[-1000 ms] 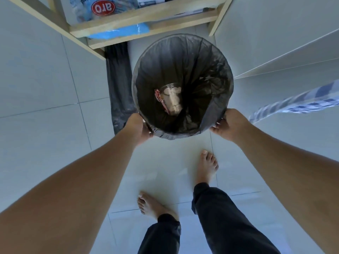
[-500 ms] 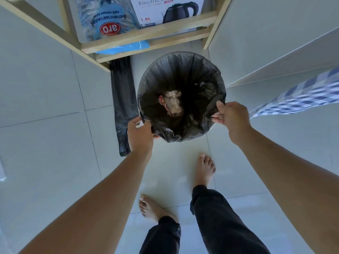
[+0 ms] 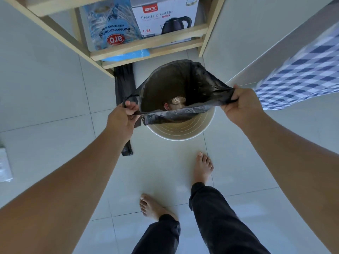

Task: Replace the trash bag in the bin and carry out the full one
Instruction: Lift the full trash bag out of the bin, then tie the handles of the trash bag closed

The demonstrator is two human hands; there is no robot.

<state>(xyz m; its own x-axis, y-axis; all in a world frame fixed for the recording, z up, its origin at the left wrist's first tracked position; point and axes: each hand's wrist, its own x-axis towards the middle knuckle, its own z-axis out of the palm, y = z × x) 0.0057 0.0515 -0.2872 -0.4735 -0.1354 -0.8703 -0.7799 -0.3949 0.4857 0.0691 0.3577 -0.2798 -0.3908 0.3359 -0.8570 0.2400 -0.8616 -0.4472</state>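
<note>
The left hand (image 3: pixel 123 118) pinched the bag (image 3: pixel 183 88) rim at nine o'clock; the right hand (image 3: pixel 242 105) was fisted on it at three. The near rim was off the bin (image 3: pixel 185 129), the far side seemingly still draped on. A spare bag (image 3: pixel 124 83) lay at ten o'clock. Lifting, relining and carrying remained.

The trash bag (image 3: pixel 183 92) hides most of the bin (image 3: pixel 180 130) and the far rim. The item inside the bag is too dim to identify. The checked cloth (image 3: pixel 300 74) is blurred and cut off at the right edge.
</note>
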